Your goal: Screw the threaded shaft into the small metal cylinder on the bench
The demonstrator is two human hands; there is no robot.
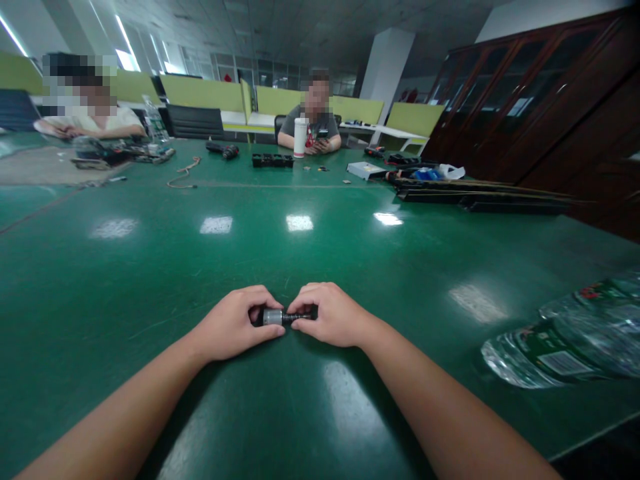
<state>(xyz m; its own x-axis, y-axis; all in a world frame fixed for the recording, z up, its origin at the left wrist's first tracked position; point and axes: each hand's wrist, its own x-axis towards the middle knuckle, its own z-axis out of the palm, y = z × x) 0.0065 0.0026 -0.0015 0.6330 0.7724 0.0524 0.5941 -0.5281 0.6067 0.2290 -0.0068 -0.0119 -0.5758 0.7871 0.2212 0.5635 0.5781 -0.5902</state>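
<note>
A small silver cylinder with a dark ribbed shaft [273, 317] lies level between my hands, at or just above the green tabletop. My left hand [240, 321] curls around the cylinder's left part, with thumb in front and fingers behind. Around the shaft's right part, my right hand [327, 315] pinches with thumb and fingertips. Whether the shaft is a spring or a screw thread is too small to tell. Fingers partly hide both ends of the part.
Plastic water bottles [565, 353] lie at the right on the green table [200, 387]. Farther back are a white tumbler [300, 138], a black power drill [223, 150], a black slotted block [273, 161], a cord [183, 175] and dark strips [480, 193]. Two people sit across the table.
</note>
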